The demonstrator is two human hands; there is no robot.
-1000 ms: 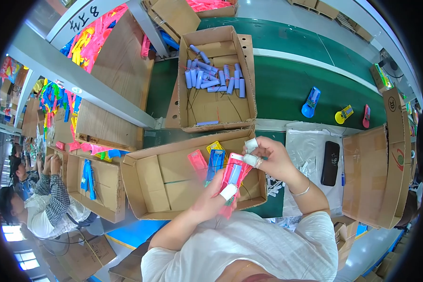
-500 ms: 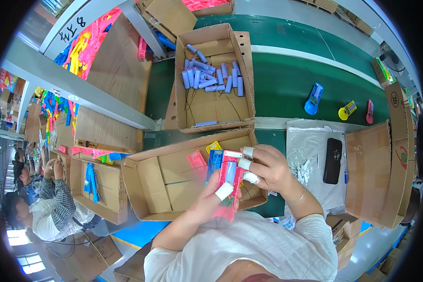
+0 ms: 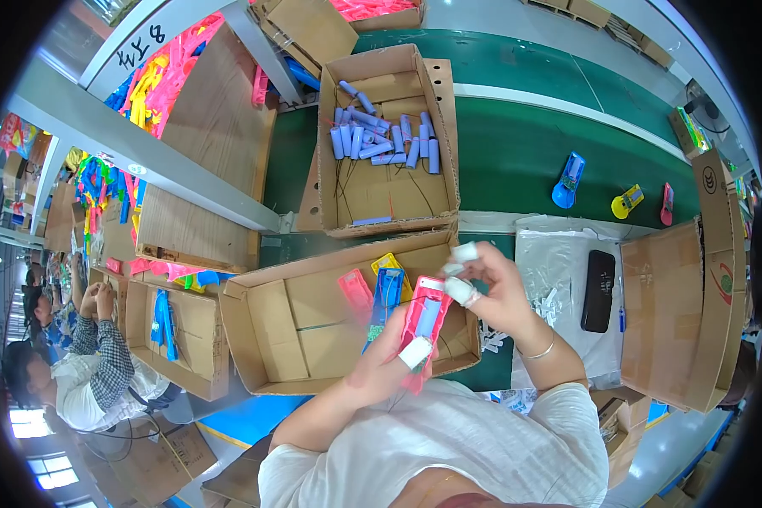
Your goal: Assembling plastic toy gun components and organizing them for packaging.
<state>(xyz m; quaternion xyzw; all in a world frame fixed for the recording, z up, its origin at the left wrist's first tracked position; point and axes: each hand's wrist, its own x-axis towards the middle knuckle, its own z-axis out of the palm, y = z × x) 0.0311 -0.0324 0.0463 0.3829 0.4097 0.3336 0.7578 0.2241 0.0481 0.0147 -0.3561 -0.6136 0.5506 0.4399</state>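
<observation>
My left hand [image 3: 379, 366], with a white-wrapped thumb, is closed round a pink plastic housing [image 3: 433, 292]. A lilac cylindrical battery [image 3: 427, 318] lies inside that housing, its open side facing up. Just right of the housing's top end, apart from it, my right hand [image 3: 499, 292] is raised with bent, white-wrapped fingertips. These fingers are partly smeared, so whether they hold anything small cannot be told. Below my hands, a shallow cardboard box [image 3: 284, 339] contains a blue housing [image 3: 387, 292], a yellow housing [image 3: 387, 261] and another pink housing [image 3: 356, 290].
Farther away, a cardboard box [image 3: 389, 223] carries several lilac batteries [image 3: 360, 140] with wires. Right of me are small white pieces [image 3: 550, 309] and a black case [image 3: 599, 292] on a white sheet. Blue, yellow and pink pieces lie on the green table [image 3: 508, 169]. A co-worker [image 3: 76, 372] sits left.
My right hand has drawn away from the pink housing, to the right and slightly up. The white strip seen at the housing's top end no longer shows there. My left hand keeps its hold.
</observation>
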